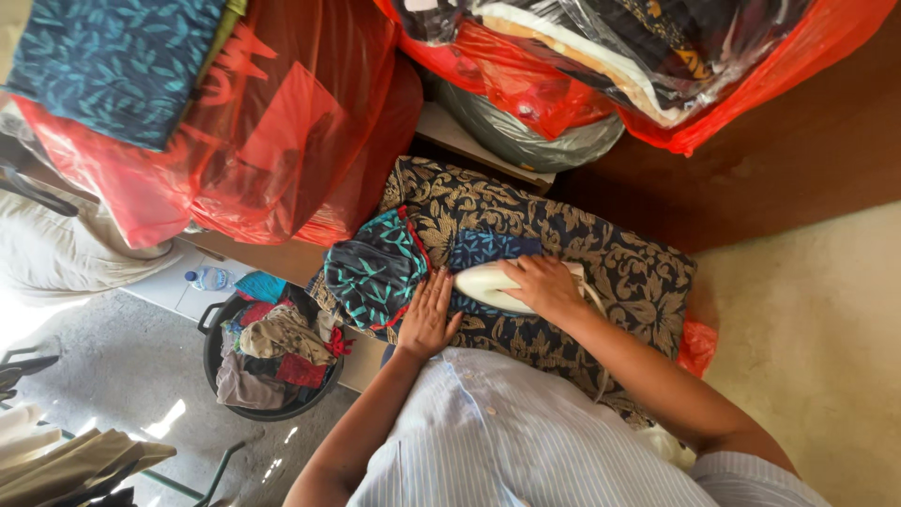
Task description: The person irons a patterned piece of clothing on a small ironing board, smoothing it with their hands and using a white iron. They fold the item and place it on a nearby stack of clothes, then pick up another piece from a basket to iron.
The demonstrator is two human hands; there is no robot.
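right hand point(542, 284) closed around a cream iron point(488, 286) on blue leaf-print cloth point(488, 249) atop the padded desk point(648, 272); left hand point(427, 314) open, flat just beside the iron, where a slip could burn fingers.

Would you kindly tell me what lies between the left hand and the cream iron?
In the head view, a narrow strip of blue leaf-print cloth shows between the left hand and the cream iron, gripped by the right hand.
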